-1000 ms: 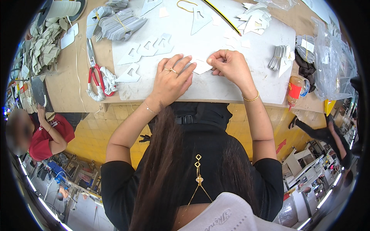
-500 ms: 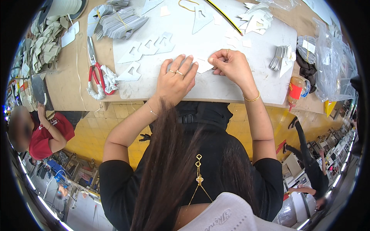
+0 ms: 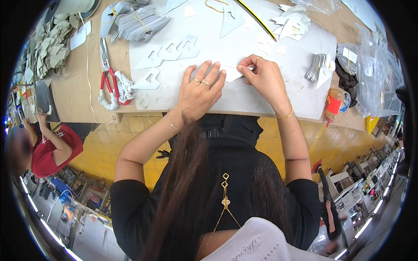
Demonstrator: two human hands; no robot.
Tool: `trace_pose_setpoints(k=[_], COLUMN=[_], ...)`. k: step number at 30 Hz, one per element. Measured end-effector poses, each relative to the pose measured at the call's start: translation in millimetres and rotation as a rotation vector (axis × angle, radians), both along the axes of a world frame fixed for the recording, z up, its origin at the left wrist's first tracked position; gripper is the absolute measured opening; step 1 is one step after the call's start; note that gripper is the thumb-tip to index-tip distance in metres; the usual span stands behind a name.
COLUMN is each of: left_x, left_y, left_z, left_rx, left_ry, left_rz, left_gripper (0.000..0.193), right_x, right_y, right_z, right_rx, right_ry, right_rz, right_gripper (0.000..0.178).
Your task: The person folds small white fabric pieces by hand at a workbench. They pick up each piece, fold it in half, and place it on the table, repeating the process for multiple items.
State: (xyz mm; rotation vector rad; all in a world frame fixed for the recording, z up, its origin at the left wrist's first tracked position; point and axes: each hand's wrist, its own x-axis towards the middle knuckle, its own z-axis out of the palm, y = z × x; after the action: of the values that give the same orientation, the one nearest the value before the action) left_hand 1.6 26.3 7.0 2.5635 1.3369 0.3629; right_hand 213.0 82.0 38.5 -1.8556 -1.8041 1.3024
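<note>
A small white cut-out piece with a zigzag edge (image 3: 233, 74) lies on the pale work sheet (image 3: 244, 98) between my hands. My left hand (image 3: 200, 89) rests flat on the sheet at the piece's left side, fingers spread and holding nothing; whether a fingertip touches the piece I cannot tell. At its other end, my right hand (image 3: 263, 80) has thumb and forefinger pinched on the piece's edge. Left of my left hand lie a row of overlapping pale pieces with cut-out windows (image 3: 172, 51) and one similar separate piece (image 3: 149, 80).
Red-handled scissors (image 3: 108, 80) lie at the left, below bundled grey pieces (image 3: 138, 25). A yellow-and-black pencil (image 3: 259, 21) lies beyond the right hand. An orange bottle (image 3: 333, 104) sits by the right front edge, near clear plastic (image 3: 374, 74). A person in red (image 3: 58, 150) works at left.
My hands stay almost in place, the right still pinching the white piece. The person at left has both arms at their table; the person walking at right has moved further down the view.
</note>
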Motion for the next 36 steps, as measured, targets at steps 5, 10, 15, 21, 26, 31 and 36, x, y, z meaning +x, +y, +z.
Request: trace_pose_setpoints(k=[5, 10, 15, 21, 26, 31, 36], left_x=[0, 2, 8, 15, 17, 17, 17], left_y=[0, 0, -1, -4, -4, -5, -8], left_z=[1, 1, 2, 9, 14, 12, 10], left_rx=[-0.011, 0.053, 0.039, 0.028, 0.015, -0.004, -0.047], left_ry=[-0.005, 0.008, 0.001, 0.061, 0.079, 0.059, -0.002], left_rz=[-0.005, 0.007, 0.023, 0.056, 0.062, 0.070, 0.069], left_gripper=[0.059, 0.053, 0.050, 0.042, 0.040, 0.043, 0.046], right_x=[0, -2, -3, -3, -4, -5, -7], right_y=[-1, -2, -2, 2, 6, 8, 7], right_z=[-3, -6, -5, -3, -2, -2, -3], right_rx=[0.027, 0.099, 0.149, 0.376, 0.355, 0.368, 0.418], right_ry=[-0.027, -0.065, -0.142, -0.217, -0.251, -0.287, -0.330], right_rz=[0.010, 0.029, 0.089, 0.164, 0.207, 0.236, 0.267], right_gripper=[0.016, 0.015, 0.016, 0.015, 0.017, 0.016, 0.015])
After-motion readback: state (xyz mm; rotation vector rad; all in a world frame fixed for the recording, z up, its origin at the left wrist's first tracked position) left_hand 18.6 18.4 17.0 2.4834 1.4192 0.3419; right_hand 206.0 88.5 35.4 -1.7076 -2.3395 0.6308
